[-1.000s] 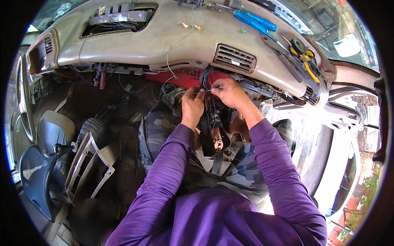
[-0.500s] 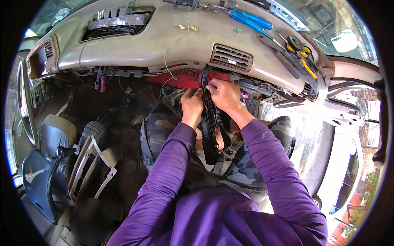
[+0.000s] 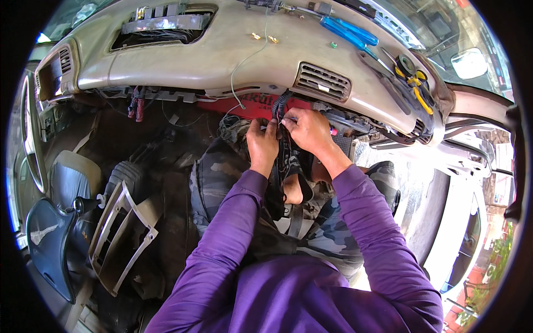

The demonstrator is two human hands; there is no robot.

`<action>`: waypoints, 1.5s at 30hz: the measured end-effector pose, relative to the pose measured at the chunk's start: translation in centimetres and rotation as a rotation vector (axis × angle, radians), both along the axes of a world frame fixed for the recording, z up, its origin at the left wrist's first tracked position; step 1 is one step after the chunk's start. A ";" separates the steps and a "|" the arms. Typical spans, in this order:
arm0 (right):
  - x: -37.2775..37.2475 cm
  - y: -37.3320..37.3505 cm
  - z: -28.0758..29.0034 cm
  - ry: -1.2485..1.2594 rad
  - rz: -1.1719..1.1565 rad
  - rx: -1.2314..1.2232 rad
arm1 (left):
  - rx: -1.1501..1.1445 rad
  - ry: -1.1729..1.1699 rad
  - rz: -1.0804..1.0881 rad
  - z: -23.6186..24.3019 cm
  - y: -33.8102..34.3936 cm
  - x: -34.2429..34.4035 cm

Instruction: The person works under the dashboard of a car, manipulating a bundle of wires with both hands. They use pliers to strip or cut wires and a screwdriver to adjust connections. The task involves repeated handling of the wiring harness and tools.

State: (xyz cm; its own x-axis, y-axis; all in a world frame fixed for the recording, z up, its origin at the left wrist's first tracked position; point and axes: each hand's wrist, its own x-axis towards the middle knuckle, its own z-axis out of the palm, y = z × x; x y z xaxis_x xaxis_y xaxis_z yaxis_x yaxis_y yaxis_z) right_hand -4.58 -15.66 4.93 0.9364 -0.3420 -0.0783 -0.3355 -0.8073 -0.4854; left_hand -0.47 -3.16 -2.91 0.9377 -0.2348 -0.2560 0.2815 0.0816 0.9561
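Note:
My left hand [image 3: 262, 145] and right hand [image 3: 311, 133] meet under the front edge of the beige dashboard [image 3: 183, 58]. Between them a black wiring harness [image 3: 283, 101], partly in ribbed sleeving, comes down from below the dashboard. The fingertips of both hands pinch it at nearly the same height, the left on its left side and the right on its right. Below my hands loose dark wires [image 3: 284, 158] hang toward my lap. My fingers hide the exact spot they press.
On the dashboard lie blue-handled screwdrivers [image 3: 348, 32], yellow-handled pliers [image 3: 423, 99], a roll of black tape [image 3: 406, 64] and small brass pieces [image 3: 272, 39]. A thin pale wire [image 3: 240, 66] trails over its edge. A loose trim frame [image 3: 119, 238] stands at left, near the gear lever [image 3: 86, 205].
The view has shifted slightly, so the dashboard sits further right in it. Both hands stay on the harness. The black strip hanging below them has moved left and shows less.

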 end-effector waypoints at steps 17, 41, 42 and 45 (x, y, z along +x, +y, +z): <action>-0.1 -0.3 -1.1 -0.041 -0.002 -0.012 | 0.127 -0.187 -0.023 -0.2 0.0 -2.3; 1.0 -3.1 -2.0 0.099 0.076 0.295 | -0.125 0.505 -0.343 2.2 1.5 1.0; 1.0 -3.5 -2.3 0.087 0.100 0.331 | -0.130 0.515 -0.338 2.3 1.5 1.0; 0.8 -4.1 -2.8 0.077 0.164 0.432 | -0.123 0.507 -0.356 2.0 1.7 1.2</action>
